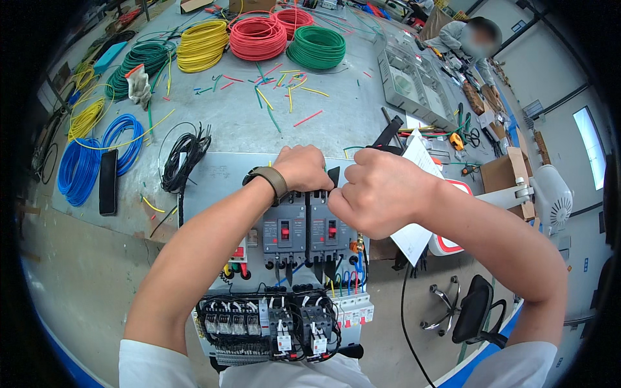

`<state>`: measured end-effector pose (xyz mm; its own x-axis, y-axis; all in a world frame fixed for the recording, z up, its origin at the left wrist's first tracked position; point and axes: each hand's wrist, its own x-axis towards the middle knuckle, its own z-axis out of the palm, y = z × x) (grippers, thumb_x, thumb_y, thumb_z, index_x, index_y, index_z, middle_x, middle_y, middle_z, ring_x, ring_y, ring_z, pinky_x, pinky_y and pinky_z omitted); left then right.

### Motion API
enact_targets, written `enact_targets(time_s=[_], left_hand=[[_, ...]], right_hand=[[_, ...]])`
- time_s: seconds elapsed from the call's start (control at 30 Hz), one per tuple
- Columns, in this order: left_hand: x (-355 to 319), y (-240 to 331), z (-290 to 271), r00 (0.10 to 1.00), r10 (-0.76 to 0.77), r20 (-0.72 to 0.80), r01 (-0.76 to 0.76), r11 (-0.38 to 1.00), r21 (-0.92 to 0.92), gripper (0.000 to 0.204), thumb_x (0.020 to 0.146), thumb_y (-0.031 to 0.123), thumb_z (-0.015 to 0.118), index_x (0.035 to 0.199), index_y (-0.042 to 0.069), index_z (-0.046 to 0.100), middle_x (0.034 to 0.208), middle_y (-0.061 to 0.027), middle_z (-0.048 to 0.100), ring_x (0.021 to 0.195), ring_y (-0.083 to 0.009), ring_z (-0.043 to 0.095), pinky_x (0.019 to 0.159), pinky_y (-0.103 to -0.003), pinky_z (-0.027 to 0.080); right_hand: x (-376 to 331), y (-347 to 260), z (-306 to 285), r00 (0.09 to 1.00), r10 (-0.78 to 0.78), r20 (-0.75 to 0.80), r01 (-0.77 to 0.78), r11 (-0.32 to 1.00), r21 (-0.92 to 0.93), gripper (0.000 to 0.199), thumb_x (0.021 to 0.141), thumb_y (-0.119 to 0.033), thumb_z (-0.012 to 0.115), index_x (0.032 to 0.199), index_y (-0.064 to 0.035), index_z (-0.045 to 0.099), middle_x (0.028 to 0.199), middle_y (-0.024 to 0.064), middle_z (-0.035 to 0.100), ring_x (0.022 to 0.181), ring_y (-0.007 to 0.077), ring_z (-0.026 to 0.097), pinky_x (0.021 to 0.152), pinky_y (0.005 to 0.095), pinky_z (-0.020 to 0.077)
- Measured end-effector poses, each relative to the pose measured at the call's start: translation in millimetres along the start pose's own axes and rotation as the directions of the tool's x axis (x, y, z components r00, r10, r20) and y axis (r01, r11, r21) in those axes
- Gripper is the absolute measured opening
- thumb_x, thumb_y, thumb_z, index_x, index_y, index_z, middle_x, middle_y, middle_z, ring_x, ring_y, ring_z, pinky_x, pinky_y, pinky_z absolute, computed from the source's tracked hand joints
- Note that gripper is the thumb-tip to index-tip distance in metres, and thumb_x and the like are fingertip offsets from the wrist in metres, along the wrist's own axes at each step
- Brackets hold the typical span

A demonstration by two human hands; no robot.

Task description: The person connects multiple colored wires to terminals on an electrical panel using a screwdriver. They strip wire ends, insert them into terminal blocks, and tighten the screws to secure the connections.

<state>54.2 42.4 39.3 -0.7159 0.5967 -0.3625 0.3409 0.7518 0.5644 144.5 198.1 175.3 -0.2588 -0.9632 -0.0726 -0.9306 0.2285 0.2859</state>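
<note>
A grey mounting panel (223, 169) carries two dark grey circuit breakers side by side, the left breaker (284, 231) and the right breaker (328, 227), each with a red switch. My left hand (301, 169), a watch on its wrist, is bent over the top end of the breakers; its fingertips are hidden. Close by on the right, my right hand (381, 191) is closed in a fist, and what it may hold cannot be made out. A thin black plate (334, 176) stands up between the hands. Just beyond the right fist shows a black strap-like piece (388, 132).
Wire coils lie on the far table: yellow (202, 46), red (257, 37), green (316, 47) and blue (79, 172). Wire offcuts, a phone (108, 182) and a black cable bundle (184, 158) are nearer. A grey enclosure (414, 81) and a co-worker (469, 42) are at the right.
</note>
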Motion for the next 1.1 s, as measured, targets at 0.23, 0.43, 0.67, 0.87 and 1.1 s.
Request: enact_targets(time_s=[0.23, 0.43, 0.67, 0.87, 1.1], left_hand=[[-0.6, -1.6, 2.3, 1.000, 0.010, -0.021, -0.010, 1.000, -0.007, 0.036, 0.075, 0.042, 0.084, 0.085, 0.008, 0.084, 0.093, -0.0158, 0.082, 0.095, -0.0346, 0.077, 0.102, -0.046, 0.048], [-3.1, -0.1, 2.9, 0.996, 0.043, -0.074, -0.044, 0.999, -0.009, 0.031, 0.071, 0.037, 0.079, 0.072, 0.006, 0.077, 0.083, -0.0220, 0.078, 0.084, -0.0402, 0.075, 0.088, -0.045, 0.055], [-0.1, -5.3, 7.6, 0.992, 0.064, -0.108, -0.068, 0.997, -0.034, 0.030, 0.071, 0.035, 0.079, 0.073, 0.005, 0.078, 0.083, -0.0228, 0.077, 0.085, -0.0415, 0.075, 0.090, -0.046, 0.054], [1.0, -6.5, 10.7, 0.988, 0.080, -0.134, -0.080, 0.997, 0.000, 0.030, 0.072, 0.035, 0.079, 0.075, 0.005, 0.079, 0.085, -0.0225, 0.078, 0.087, -0.0418, 0.076, 0.091, -0.049, 0.055], [6.1, -9.1, 8.3, 0.994, 0.074, -0.075, -0.072, 0.997, 0.018, 0.038, 0.071, 0.041, 0.082, 0.077, 0.004, 0.077, 0.088, -0.0225, 0.079, 0.091, -0.0434, 0.076, 0.091, -0.052, 0.055]], right_hand=[[-2.1, -11.2, 2.1, 0.991, 0.128, 0.021, -0.129, 0.991, 0.020, 0.016, 0.072, -0.024, 0.071, 0.069, -0.0107, 0.063, 0.061, 0.0049, 0.067, 0.062, 0.0244, 0.072, 0.060, 0.0414, 0.0531], [-3.5, -20.9, 4.8, 0.968, 0.249, 0.011, -0.249, 0.968, 0.029, 0.015, 0.073, -0.021, 0.071, 0.069, -0.0102, 0.062, 0.060, 0.0044, 0.067, 0.060, 0.0255, 0.072, 0.060, 0.0429, 0.0531], [-0.7, -27.6, 6.9, 0.943, 0.333, 0.005, -0.333, 0.943, 0.006, 0.014, 0.074, -0.019, 0.071, 0.070, -0.0099, 0.061, 0.058, 0.0054, 0.066, 0.058, 0.0262, 0.071, 0.060, 0.0431, 0.0527], [-0.7, -35.6, 10.9, 0.904, 0.425, -0.047, -0.424, 0.905, 0.016, 0.011, 0.075, -0.017, 0.069, 0.072, -0.0090, 0.063, 0.057, 0.0077, 0.067, 0.054, 0.0276, 0.071, 0.058, 0.0440, 0.0524], [5.3, -41.5, 14.6, 0.858, 0.512, -0.042, -0.512, 0.859, 0.018, 0.012, 0.074, -0.017, 0.073, 0.072, -0.0097, 0.064, 0.056, 0.0068, 0.064, 0.055, 0.0278, 0.067, 0.059, 0.0419, 0.0489]])
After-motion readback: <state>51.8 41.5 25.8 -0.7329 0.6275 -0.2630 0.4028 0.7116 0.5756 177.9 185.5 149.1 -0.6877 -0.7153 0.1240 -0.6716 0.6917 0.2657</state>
